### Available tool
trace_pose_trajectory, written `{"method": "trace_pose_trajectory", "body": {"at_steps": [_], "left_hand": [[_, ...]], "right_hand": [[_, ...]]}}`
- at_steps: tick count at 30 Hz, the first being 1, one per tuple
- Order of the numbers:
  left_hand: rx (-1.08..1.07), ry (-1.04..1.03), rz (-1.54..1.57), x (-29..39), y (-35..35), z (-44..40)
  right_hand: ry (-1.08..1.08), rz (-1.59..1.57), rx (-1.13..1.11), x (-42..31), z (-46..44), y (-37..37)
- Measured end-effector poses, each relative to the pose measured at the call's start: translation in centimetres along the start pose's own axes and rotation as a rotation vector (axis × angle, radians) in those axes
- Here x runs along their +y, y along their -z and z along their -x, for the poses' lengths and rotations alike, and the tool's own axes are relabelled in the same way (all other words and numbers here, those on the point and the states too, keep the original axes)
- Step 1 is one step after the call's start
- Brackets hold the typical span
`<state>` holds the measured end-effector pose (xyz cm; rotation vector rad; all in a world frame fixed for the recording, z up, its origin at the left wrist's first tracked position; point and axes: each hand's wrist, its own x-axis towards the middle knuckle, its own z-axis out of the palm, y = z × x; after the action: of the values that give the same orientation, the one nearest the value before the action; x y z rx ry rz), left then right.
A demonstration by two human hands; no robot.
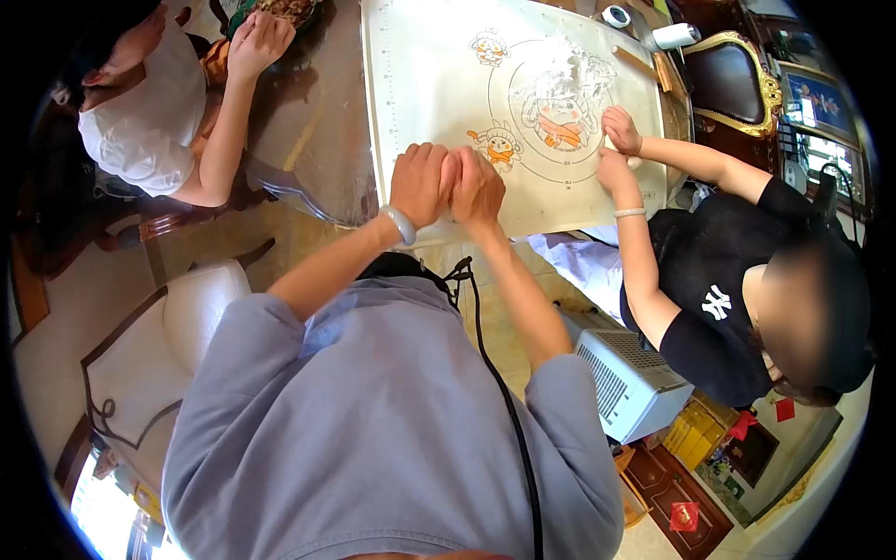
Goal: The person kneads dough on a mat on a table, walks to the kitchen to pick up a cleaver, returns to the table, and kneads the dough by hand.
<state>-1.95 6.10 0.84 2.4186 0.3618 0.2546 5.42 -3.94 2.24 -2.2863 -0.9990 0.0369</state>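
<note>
My left hand (422,184) and my right hand (478,187) are pressed together above the near edge of a white printed mat (429,93). Fingers on both are curled closed, and whatever lies between them is hidden. A pale bracelet (399,225) circles my left wrist. Orange and grey cartoon figures are printed on the mat, one of them (499,145) just right of my hands. White powder (560,75) lies over the mat's printed circles.
At the right a person in black (700,252) holds both hands over the mat's edge. Another person in white (149,121) sits at the left, a hand over a green bowl (313,19). A wooden stick (635,65) and white roll (676,35) lie beyond the mat.
</note>
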Motion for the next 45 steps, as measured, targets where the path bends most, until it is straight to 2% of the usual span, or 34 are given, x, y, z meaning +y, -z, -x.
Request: {"method": "trace_pose_trajectory", "body": {"at_steps": [3,7,8,11,15,20,24,27,28,30,31,33,36,39,40,43,45], "left_hand": [[0.293,-0.136,0.103,0.6,-0.2,1.1],[0.183,-0.173,-0.021,-0.7,-0.9,0.4],[0.194,-0.15,-0.042,-0.8,-1.1,-0.1],[0.015,-0.043,-0.138,-0.9,-0.9,-2.1],[0.028,0.045,-0.118,-1.5,-2.0,-5.0],[-0.202,0.256,-0.064,-0.6,-0.4,-6.5],[-0.228,0.392,0.325,-2.0,0.3,-4.9],[-0.107,0.441,0.514,-2.2,0.7,-2.5],[-0.115,0.346,0.443,-2.5,0.6,-1.7],[-0.091,0.332,0.427,-2.2,0.1,-1.3],[-0.081,0.329,0.416,-2.2,-0.1,-1.0],[-0.05,0.42,0.539,-1.8,0.5,-0.7],[-0.032,0.529,0.705,-2.3,1.1,-0.1],[0.058,0.53,0.671,-3.7,1.4,-0.2],[0.061,0.446,0.387,-3.3,2.0,-0.3],[0.186,0.299,-0.151,-2.4,2.5,0.7],[0.358,0.13,-0.023,-2.9,2.3,0.7]], "right_hand": [[0.156,0.035,0.105,0.9,1.9,-0.9],[0.315,0.14,0.17,2.4,1.0,-2.0],[0.34,0.158,0.198,2.9,0.4,-2.4],[0.354,0.141,0.237,4.1,-1.6,-3.1],[0.243,0.185,0.187,5.2,-4.1,-3.6],[-0.069,0.113,0.037,5.4,-5.3,-3.3],[-0.338,-0.07,0.241,5.4,-3.2,-1.8],[-0.146,0.167,0.066,7.1,1.9,-1.2],[-0.157,0.138,0.128,6.6,2.6,-1.3],[-0.176,0.077,0.241,5.1,3.5,-1.9],[-0.216,0.037,0.206,4.6,3.4,-1.7],[-0.292,-0.05,0.151,3.4,1.9,-1.1],[-0.116,0.049,0.011,2.9,-2.0,0.5],[0.036,-0.033,0.139,0.9,-5.4,-0.4],[-0.028,-0.099,0.055,0.0,-6.0,-0.4],[-0.186,-0.208,-0.136,-1.5,-7.3,-0.8],[-0.257,-0.161,-0.181,-1.8,-6.8,-1.0]]}}
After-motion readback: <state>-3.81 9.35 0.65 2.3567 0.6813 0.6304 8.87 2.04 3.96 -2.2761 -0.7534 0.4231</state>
